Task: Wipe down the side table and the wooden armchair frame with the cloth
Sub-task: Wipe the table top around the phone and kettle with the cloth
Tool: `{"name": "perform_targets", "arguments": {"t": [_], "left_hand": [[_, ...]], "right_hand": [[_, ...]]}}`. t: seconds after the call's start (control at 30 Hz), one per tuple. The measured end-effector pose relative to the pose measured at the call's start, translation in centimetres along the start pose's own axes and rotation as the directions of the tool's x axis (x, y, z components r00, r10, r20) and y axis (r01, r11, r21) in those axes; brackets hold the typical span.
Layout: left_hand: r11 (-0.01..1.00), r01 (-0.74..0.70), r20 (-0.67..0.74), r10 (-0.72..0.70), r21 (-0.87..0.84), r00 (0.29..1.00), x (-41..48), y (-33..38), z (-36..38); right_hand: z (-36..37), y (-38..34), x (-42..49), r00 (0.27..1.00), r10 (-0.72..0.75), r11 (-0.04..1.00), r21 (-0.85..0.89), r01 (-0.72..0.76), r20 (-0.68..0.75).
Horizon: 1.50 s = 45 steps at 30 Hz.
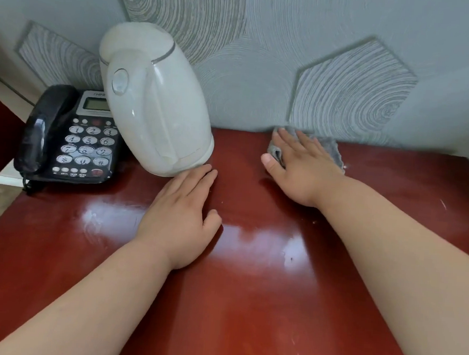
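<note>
The glossy red-brown side table fills the lower view. A grey cloth lies at the table's back edge against the wall. My right hand presses flat on the cloth, fingers spread and straight. My left hand rests flat on the tabletop in the middle, fingers straight, its fingertips close to the base of the white kettle. The armchair frame is not in view.
The white electric kettle stands at the back left of the table. A black desk telephone sits left of it at the table's corner. A patterned grey wall rises directly behind the table. The table's right edge runs at the far right.
</note>
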<state>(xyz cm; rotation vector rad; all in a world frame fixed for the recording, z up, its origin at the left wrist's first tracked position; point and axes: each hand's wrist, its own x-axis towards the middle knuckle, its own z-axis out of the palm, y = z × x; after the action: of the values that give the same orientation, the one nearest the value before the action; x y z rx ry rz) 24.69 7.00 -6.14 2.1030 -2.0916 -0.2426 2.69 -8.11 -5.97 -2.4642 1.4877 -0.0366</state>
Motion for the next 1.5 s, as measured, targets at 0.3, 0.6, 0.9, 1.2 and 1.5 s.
{"name": "perform_targets", "arguments": {"t": [0.3, 0.6, 0.9, 1.2, 1.5], "left_hand": [[0.997, -0.072, 0.020, 0.072, -0.003, 0.997, 4.5, 2.6, 0.6], [0.995, -0.085, 0.047, 0.082, 0.053, 0.995, 6.3, 2.6, 1.1], [0.991, -0.119, 0.022, 0.118, 0.067, 0.993, 6.6, 2.2, 1.4], [0.996, -0.080, 0.031, 0.079, 0.048, 0.996, 6.5, 2.5, 1.3], [0.995, -0.081, 0.028, 0.080, 0.058, 0.996, 6.6, 2.3, 1.4]], "right_hand": [[0.5, -3.3, -2.0, 0.989, -0.140, 0.989, 0.047, 0.138, 0.040], [-0.7, 2.2, -1.4, 0.992, 0.122, 0.992, -0.032, -0.123, -0.013], [0.3, -1.1, -3.6, 0.996, -0.080, 0.997, -0.005, 0.081, 0.032], [-0.6, 3.2, -3.7, 0.977, 0.212, 0.976, -0.038, -0.213, -0.027], [0.7, -2.8, -6.1, 0.995, -0.084, 0.996, -0.020, 0.085, 0.044]]}}
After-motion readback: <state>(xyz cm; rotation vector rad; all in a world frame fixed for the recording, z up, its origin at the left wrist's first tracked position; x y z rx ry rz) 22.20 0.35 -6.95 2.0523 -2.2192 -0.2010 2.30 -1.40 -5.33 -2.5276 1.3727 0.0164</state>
